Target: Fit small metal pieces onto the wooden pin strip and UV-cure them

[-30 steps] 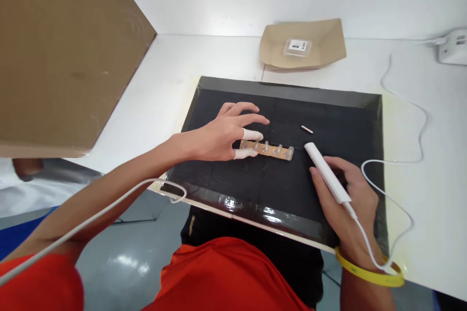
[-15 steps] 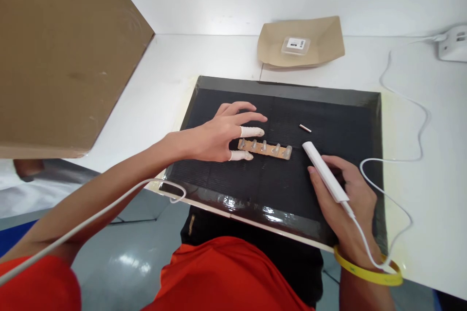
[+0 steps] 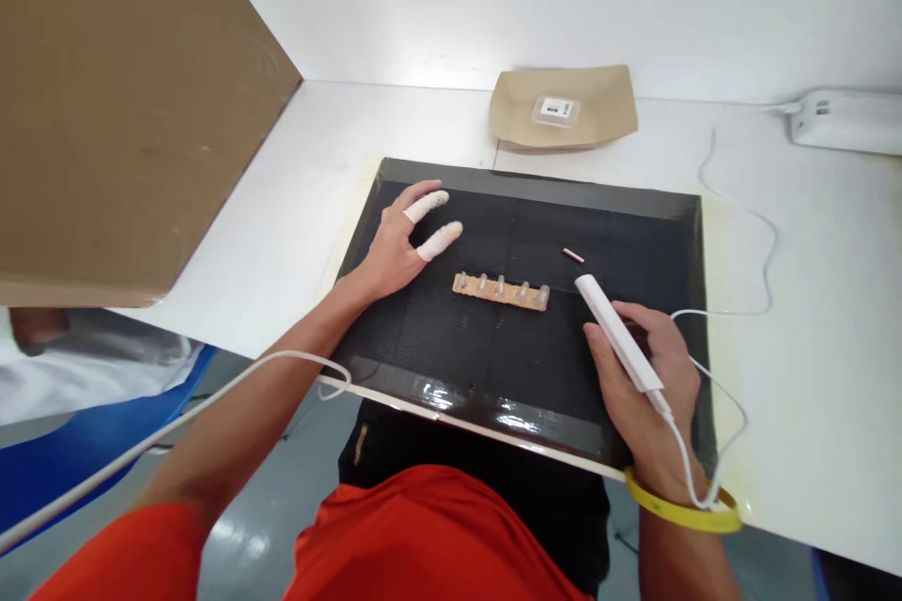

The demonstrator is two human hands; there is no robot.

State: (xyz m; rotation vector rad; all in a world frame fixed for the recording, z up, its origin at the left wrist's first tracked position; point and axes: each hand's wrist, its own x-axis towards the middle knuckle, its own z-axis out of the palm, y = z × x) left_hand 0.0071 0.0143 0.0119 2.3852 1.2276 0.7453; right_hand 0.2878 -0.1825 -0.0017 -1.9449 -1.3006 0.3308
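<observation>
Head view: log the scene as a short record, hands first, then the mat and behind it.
left hand: open, over the black mat, white covers on two fingers
right hand: holding a corded white device
strip: tan, bearing five clear pieces, between the hands
small rod: on the mat, past the device's tip
tray: brown, behind the mat, holding a labelled clear box

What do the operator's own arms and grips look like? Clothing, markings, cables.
Left: red short sleeve; grip has white covers on thumb and index finger; a white cable crosses in front. Right: uncovered grip, yellow wristband; sleeve out of view.
</observation>
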